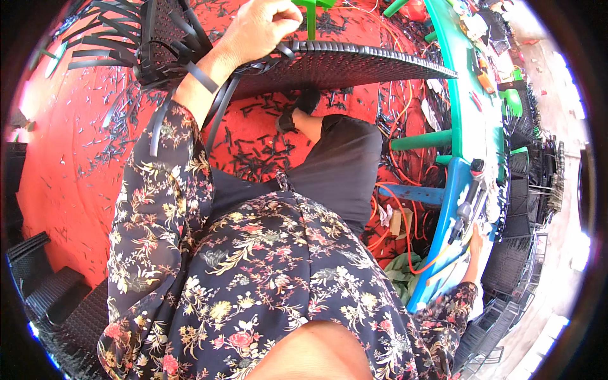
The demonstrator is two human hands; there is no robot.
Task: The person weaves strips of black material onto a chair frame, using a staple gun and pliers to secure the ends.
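At the top of the head view, my left hand (259,28) is closed, its fingers curled in just above the edge of a black woven wicker seat (335,66). What its fingers hold, if anything, is too small to make out. Loose black plastic strips (202,79) hang off the weave beside my left wrist. My right hand (475,247) reaches out over a blue plastic table (451,209) on the right, close to a black and grey hand tool (467,201) lying there. Its fingers are too small and washed out to read.
Short black strip offcuts (253,149) litter the red floor covering (69,209). An orange hose (413,244) loops beside the blue table. A green table (453,107) stands beyond it, with objects on top. Black woven furniture (60,291) is at lower left, and more is stacked at far right.
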